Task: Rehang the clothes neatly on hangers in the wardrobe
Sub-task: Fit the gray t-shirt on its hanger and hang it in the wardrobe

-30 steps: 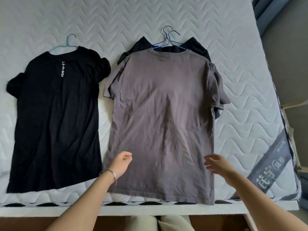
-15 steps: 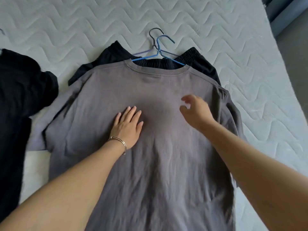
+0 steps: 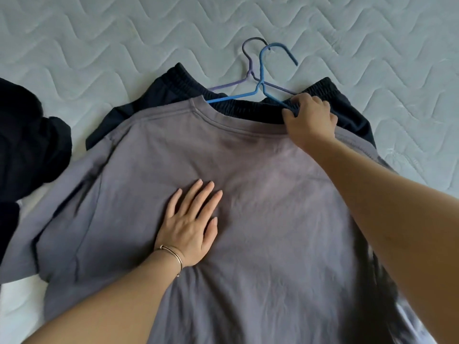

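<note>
Quilted pale mattress (image 3: pixel 99 45) fills the view, a bed top serving as the work surface, with no wardrobe in sight. Nearest, the left hand (image 3: pixel 190 227) lies flat on the chest of the grey T-shirt (image 3: pixel 273 219), fingers spread and palm down, a thin bracelet (image 3: pixel 173 256) at the wrist; this looks like a pin to keep the cloth from sliding while the other hand works at the neck. Further up, the right hand (image 3: pixel 310 117) sits at the collar's right end, fingers curled and pinching where the collar meets the arm of the blue hanger (image 3: pixel 263 78), probably to seat the shoulder or grip the hanger for lifting. Just which it grips, wire or fabric, cannot be told. Under the grey shirt lies a dark garment (image 3: pixel 178 83) with an elastic band, on its own purple hanger (image 3: pixel 248 58); the two hooks cross and touch, so they could snag on a lift. At the left edge, apart from the grey sleeve, is another black garment (image 3: pixel 29 145)
</note>
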A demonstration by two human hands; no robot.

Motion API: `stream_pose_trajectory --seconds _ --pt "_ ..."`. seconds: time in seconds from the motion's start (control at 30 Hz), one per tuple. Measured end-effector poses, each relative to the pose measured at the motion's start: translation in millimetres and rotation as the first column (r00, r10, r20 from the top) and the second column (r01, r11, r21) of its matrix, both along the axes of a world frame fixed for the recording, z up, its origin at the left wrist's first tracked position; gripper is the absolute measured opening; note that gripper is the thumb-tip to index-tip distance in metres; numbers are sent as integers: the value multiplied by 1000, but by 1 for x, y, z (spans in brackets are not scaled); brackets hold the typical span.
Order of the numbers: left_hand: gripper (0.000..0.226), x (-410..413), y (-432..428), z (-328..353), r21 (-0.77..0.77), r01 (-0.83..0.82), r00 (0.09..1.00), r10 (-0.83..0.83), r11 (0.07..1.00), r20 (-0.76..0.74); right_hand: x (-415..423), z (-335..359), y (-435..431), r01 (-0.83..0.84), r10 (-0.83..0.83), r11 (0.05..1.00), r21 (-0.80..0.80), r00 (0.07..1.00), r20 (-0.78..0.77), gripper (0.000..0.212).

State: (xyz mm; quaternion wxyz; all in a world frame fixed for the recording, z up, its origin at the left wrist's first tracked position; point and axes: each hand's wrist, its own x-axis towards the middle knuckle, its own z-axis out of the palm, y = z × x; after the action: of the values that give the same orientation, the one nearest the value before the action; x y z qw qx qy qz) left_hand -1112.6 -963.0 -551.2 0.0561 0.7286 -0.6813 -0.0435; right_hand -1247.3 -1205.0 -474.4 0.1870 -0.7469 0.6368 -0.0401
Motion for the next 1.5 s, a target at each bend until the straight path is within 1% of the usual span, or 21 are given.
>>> stream_pose_trajectory --seconds 0.1,0.17,0.3,0.37,0.4,0.43,0.5,0.57,0.63,0.7,0.73,0.8,0.9,1.03,1.07,1.13,1.23,1.3,1.37,1.43,1.5 --pt "50 0 0 -2 -43 2 1000 -2 999 8 -5 16 13 23 -16 998 -51 990 142 34" --pt "49 -1 0 1 -13 -7 1000 7 1000 11 -12 37 31 22 2 996 -89 966 260 30" --pt "57 -4 -8 27 213 -42 999 45 976 -6 -37 87 89 -77 90 996 -52 947 308 16" --pt "53 -11 -16 55 350 -63 983 119 935 -139 -48 113 120 -95 71 994 47 927 369 17" --pt "49 -18 -16 76 415 -79 940 206 907 -272 -53 128 134 -88 28 989 118 902 431 17" --pt "45 -28 -13 100 401 -96 862 277 911 -424 -58 145 148 -75 -26 979 187 872 488 17" --pt "30 -47 8 155 158 -220 680 267 963 -683 -65 182 177 -62 -99 962 266 829 550 18" --pt "21 -62 35 217 -14 -378 487 186 926 -853 -69 220 206 -70 -108 959 275 807 580 19" --pt "21 -71 58 283 -10 -422 303 131 906 -944 -70 257 240 -102 -88 955 278 797 597 24" --pt "24 -73 77 351 92 -380 100 140 920 -985 -67 295 273 -165 -22 952 256 802 597 29" --pt "25 -73 87 382 133 -349 39 156 928 -987 -64 316 290 -201 24 951 237 808 588 31" --pt "25 -72 109 429 148 -364 -19 151 920 -988 -57 356 320 -286 109 936 205 789 605 33" --pt "30 -60 140 482 92 -460 38 123 883 -992 -41 416 356 -428 225 888 169 724 652 29" --pt "30 -25 197 546 45 -538 234 201 842 -951 -21 489 399 -608 432 786 112 669 605 26" --pt "29 -15 217 561 55 -538 256 226 841 -940 -16 505 410 -634 468 770 79 644 605 25" --pt "29 5 263 593 99 -537 310 305 838 -901 -2 536 431 -650 532 759 -37 586 611 22" --pt "31 27 334 641 104 -561 495 434 821 -753 32 578 469 -683 670 690 -239 479 567 22" --pt "32 37 379 674 69 -608 567 493 791 -660 62 599 496 -726 776 588 -357 384 500 26" --pt "31 44 427 706 34 -648 602 539 761 -590 93 616 532 -782 865 450 -432 261 429 36" --pt "27 50 475 734 -13 -688 611 570 725 -549 122 634 575 -810 920 314 -495 131 369 42" --pt "24 54 524 756 -78 -748 597 618 659 -512 146 653 623 -794 929 208 -571 -22 369 32"
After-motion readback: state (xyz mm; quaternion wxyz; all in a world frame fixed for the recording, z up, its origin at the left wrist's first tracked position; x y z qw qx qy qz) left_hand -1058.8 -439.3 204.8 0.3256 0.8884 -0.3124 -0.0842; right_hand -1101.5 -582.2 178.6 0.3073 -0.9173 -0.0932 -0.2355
